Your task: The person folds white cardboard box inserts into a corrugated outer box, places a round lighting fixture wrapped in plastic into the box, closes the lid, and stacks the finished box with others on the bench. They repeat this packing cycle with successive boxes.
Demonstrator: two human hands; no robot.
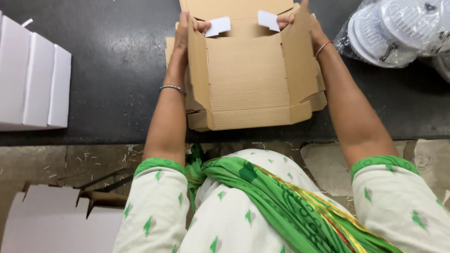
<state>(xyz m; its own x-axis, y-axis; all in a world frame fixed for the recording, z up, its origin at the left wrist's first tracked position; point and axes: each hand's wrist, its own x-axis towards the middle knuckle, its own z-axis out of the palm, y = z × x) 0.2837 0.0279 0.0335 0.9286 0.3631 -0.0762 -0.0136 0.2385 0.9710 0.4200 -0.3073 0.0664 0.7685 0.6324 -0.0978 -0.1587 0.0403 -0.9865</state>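
While cardboard box sits half-folded on dark surface, left hand grip closed on left side flap, right hand grip pinching right flap, keeping walls upright. White boxes stacked left; bagged white discs right.

Both hands, left and right, grip the side flaps of a brown cardboard box. It sits near the front edge of the dark surface. White boxes stand by its left edge.

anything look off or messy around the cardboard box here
The brown corrugated cardboard box looks sound, half-folded between the left hand and right hand. Only the floor below the black table is littered with pale scraps.
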